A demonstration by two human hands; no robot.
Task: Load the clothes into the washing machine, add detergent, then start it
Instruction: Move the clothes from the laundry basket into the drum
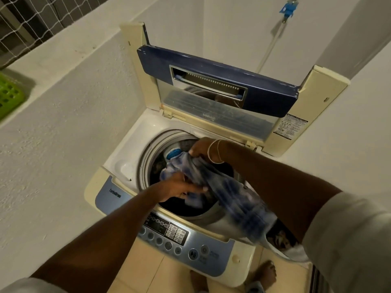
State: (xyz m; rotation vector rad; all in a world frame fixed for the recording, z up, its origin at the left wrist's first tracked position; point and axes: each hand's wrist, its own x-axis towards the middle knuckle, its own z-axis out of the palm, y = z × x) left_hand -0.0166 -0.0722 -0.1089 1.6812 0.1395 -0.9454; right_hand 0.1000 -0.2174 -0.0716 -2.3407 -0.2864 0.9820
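We had both hands over the open drum (148, 157) of the washing machine (118, 161), its lid (215, 81) folded upright behind. Our right hand (201, 150) was closed on a bunched end of the blue checked garment (237, 195) near the far rim, and our left hand (182, 187) was pressed into the cloth lower down, fingers curled around a fold.

Much of the garment still trailed out over the front rim, draping down past the control panel (169, 231) toward a basket of clothes (281, 240) by our right side. We judged that this tail was the risk: left hanging, it could be caught by the lid or brush the buttons. Dark laundry already lay in the drum, so cramming it might leave it riding high. No detergent was in sight.
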